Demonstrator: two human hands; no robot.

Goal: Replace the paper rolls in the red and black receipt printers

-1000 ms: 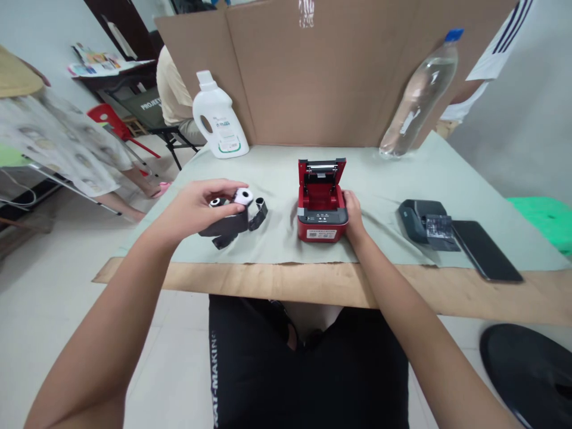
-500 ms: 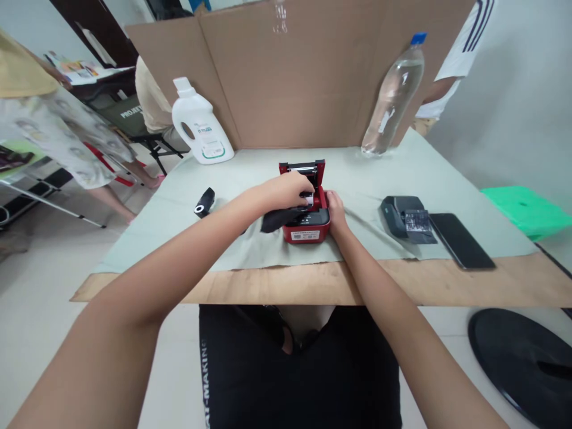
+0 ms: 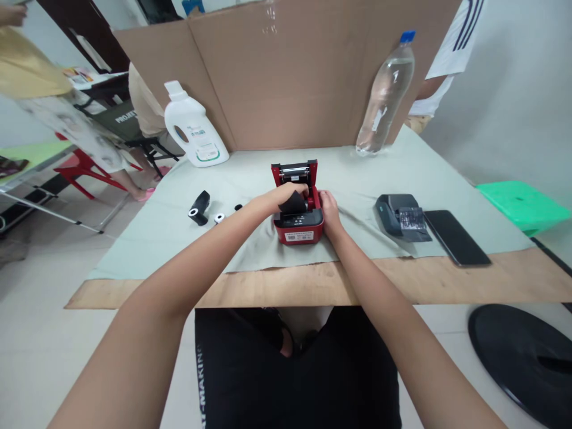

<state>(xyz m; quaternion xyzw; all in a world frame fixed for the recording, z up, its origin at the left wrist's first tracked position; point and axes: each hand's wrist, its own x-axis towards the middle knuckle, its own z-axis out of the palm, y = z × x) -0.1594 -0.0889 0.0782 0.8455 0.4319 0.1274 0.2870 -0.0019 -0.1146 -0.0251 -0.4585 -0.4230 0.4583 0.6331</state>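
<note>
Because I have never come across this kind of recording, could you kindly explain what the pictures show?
Of course. There is no robot here: you see a person's own bare hands. Every picture comes from one camera worn on the head, looking forward and down.

On the cloth-covered table sits a red machine with its lid up. The left hand reaches into it, beside a dark strip; what it grips inside is hidden. The right hand rests against the machine's side.

To the left lie small rolls; to the right, a dark device and a flat black slab. Behind stand a white jug and a clear bottle.
</note>
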